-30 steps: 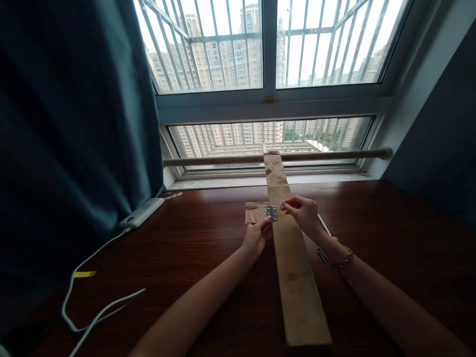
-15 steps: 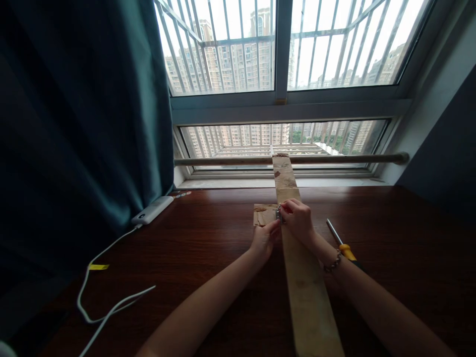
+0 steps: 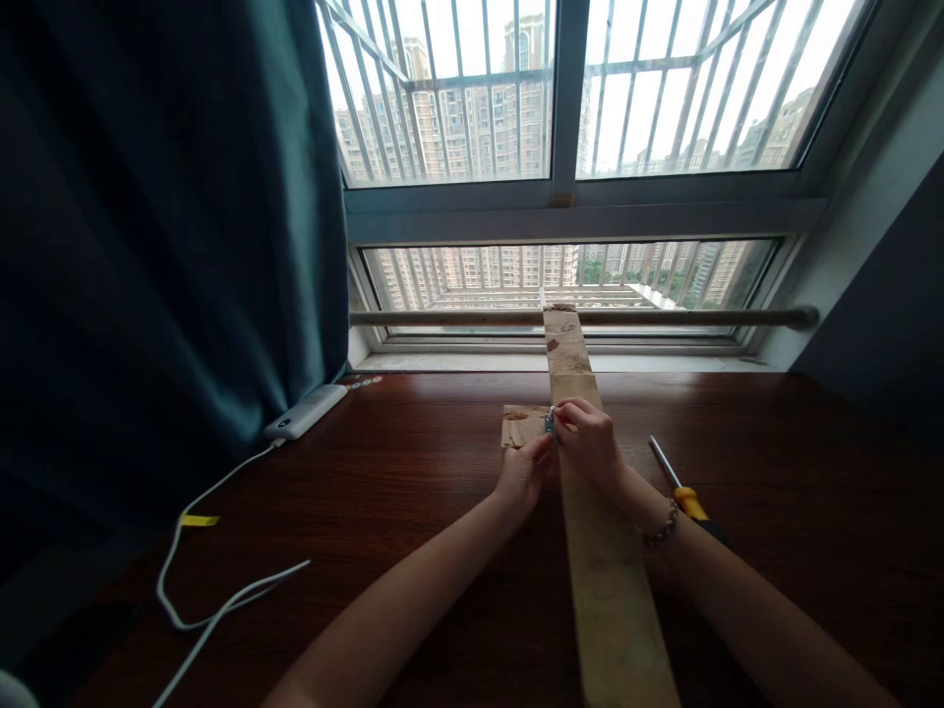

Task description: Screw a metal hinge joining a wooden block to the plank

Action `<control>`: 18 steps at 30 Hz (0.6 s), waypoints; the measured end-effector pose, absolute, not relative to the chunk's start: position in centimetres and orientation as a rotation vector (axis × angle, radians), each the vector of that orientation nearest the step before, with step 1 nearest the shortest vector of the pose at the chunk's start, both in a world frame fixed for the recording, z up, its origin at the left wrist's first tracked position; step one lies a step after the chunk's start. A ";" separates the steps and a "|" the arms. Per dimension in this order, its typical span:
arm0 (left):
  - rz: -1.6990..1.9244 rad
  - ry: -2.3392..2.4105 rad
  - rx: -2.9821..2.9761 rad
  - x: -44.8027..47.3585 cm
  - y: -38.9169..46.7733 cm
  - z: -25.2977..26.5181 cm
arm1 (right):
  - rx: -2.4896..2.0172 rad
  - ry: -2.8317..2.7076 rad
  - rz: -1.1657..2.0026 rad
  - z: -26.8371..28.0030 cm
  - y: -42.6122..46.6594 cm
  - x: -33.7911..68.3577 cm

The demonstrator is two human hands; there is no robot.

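Observation:
A long wooden board [image 3: 609, 580] runs away from me across the tabletop, its far end reaching the window. A short wooden piece [image 3: 522, 425] juts out at its left side. Where the two meet sits a small silvery metal fitting [image 3: 550, 422], partly covered by fingers, its exact kind unclear. My left hand [image 3: 522, 479] is closed, its thumb against the fitting's lower end; its other fingers are mostly hidden. My right hand [image 3: 590, 440] rests over the board, fingertips pinched at the fitting's upper part. To the right lies a screwdriver [image 3: 687, 500] with a yellow and black handle.
On the left of the brown tabletop [image 3: 413, 531] lie a white power strip [image 3: 306, 413], its white cable [image 3: 221, 621] and a yellow tag [image 3: 200, 520]. A dark teal curtain [image 3: 184, 216] hangs there. A horizontal rail [image 3: 693, 317] crosses before the barred window.
The view has shifted slightly. Both hands stay at the metal fitting, with only a small movement of the right fingers. Board and screwdriver lie as before.

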State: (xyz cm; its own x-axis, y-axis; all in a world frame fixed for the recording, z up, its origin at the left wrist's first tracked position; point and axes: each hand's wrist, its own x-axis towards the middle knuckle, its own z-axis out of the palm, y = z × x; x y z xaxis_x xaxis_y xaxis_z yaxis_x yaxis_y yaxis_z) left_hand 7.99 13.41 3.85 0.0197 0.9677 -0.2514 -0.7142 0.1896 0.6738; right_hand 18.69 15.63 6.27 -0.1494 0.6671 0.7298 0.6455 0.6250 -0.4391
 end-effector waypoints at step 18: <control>1.371 0.775 0.399 7.8 13.3 4.0 | -1.148 -1.985 -0.276 5.9 15.3 18.7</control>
